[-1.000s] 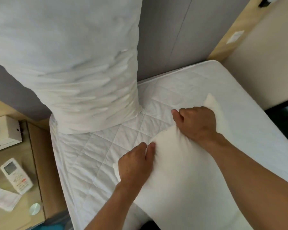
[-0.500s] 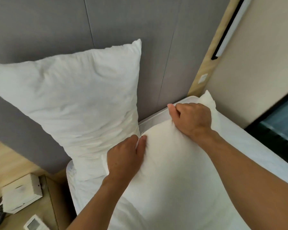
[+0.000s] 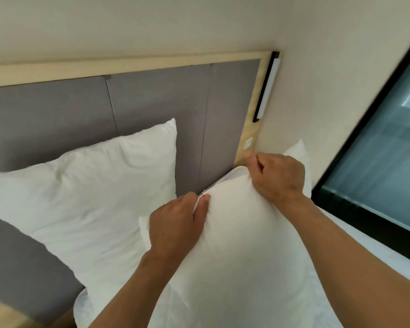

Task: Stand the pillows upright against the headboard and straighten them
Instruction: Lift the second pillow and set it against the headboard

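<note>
One white pillow point(image 3: 92, 192) stands upright on the left, leaning on the grey padded headboard point(image 3: 147, 110). A second white pillow point(image 3: 242, 261) is raised in front of me on the right, its top edge close to the headboard's right end. My left hand point(image 3: 175, 228) pinches that pillow's upper left edge. My right hand point(image 3: 277, 178) grips its upper right edge, just below the top right corner. The second pillow hides most of the mattress beneath it.
A pale wooden frame point(image 3: 249, 136) borders the headboard, with a slim white light bar point(image 3: 266, 91) on its right post. A cream wall and a dark-framed window point(image 3: 384, 162) stand close on the right. White bedding point(image 3: 374, 263) shows below the window.
Both hands have lifted the second pillow up and toward the headboard. My view has tilted upward, so the nightstand has dropped out of sight and the headboard's top has come into view.
</note>
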